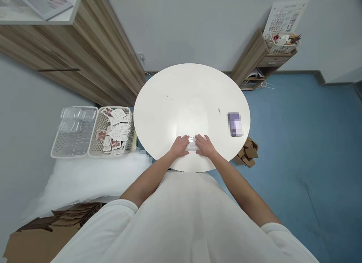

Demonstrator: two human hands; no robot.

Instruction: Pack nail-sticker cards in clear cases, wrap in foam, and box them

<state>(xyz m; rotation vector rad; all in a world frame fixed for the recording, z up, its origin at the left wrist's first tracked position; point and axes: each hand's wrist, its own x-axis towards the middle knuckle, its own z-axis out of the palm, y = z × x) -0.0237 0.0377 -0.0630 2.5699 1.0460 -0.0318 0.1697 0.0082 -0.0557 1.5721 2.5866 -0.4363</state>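
Note:
On the near part of the white round table (186,89), a small clear plastic package (192,144) lies between my two hands. From its left side my left hand (180,146) grips it, fingers bent over the far edge and thumb toward me. My right hand (205,145) grips the right end in the same way. Just beyond my fingertips a thin translucent sheet (192,128) lies flat, hard to make out against the white top. Whether it goes under or around the package I cannot tell.
A blurred purple item (235,124) sits at the table's right. To the left are a basket of clear plastic cases (75,119), a basket of printed cards (117,127) and stacked translucent sheets (98,176). Cardboard pieces (247,153) stand low right; flattened cartons (45,236) low left.

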